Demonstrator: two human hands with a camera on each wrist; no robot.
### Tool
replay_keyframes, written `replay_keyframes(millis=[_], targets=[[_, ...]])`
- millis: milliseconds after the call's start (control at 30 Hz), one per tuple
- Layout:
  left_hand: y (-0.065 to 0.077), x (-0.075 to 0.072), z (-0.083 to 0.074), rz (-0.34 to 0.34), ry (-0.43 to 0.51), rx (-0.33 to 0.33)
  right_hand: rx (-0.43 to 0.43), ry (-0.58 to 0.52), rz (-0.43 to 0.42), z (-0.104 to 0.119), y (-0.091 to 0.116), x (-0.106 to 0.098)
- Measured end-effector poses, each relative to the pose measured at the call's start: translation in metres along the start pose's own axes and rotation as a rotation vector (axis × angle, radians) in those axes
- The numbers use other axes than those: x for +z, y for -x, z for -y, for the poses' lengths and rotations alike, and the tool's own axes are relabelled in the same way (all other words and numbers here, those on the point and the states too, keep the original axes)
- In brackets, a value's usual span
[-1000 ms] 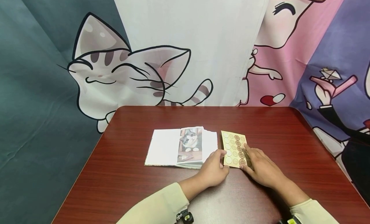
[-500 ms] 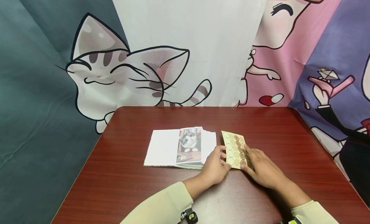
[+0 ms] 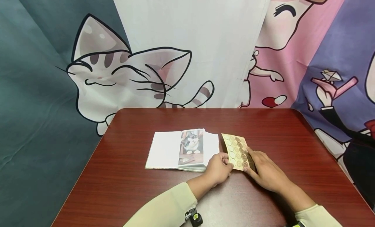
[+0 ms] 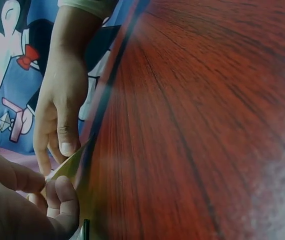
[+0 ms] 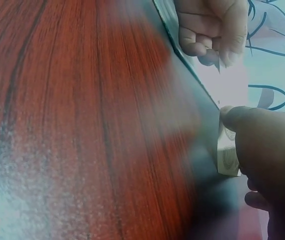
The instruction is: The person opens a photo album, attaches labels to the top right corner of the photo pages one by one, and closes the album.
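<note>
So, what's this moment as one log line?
left hand: pinches gold sheet; right hand: touches sheet's right edge; open book: left of sheet

An open book (image 3: 165,148) lies left of centre on the table (image 3: 111,188), a photo (image 3: 191,147) on its right half. Just right of it is the sheet (image 3: 236,148), between the left hand (image 3: 218,170), at its near left corner, and the right hand (image 3: 266,171), along its right edge. A curtain (image 3: 202,25) hangs behind the table's far edge.

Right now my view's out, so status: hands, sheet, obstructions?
Left hand pinches tilted sticker sheet at near-left corner. Right hand holds its right edge. Open book close on the left; nothing seen blocking.
</note>
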State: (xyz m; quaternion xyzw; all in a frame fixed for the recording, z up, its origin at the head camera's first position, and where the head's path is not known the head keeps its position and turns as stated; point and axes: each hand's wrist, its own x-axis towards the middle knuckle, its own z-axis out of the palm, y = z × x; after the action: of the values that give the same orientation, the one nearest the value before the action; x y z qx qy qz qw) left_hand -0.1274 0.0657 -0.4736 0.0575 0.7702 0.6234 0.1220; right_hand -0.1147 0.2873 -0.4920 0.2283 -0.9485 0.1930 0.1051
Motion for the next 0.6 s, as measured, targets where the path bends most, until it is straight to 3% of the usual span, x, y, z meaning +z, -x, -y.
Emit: replay_keyframes(millis=[300, 600], targets=[[-0.0018, 0.0012, -0.0002, 0.042, 0.177, -0.049, -0.059, 0.033, -0.113, 0.0028, -0.0019, -0.0005], [-0.0032, 0.0035, 0.0002, 0.055, 0.259, -0.097, -0.080, 0.024, -0.117, 0.0086, -0.0057, -0.0002]])
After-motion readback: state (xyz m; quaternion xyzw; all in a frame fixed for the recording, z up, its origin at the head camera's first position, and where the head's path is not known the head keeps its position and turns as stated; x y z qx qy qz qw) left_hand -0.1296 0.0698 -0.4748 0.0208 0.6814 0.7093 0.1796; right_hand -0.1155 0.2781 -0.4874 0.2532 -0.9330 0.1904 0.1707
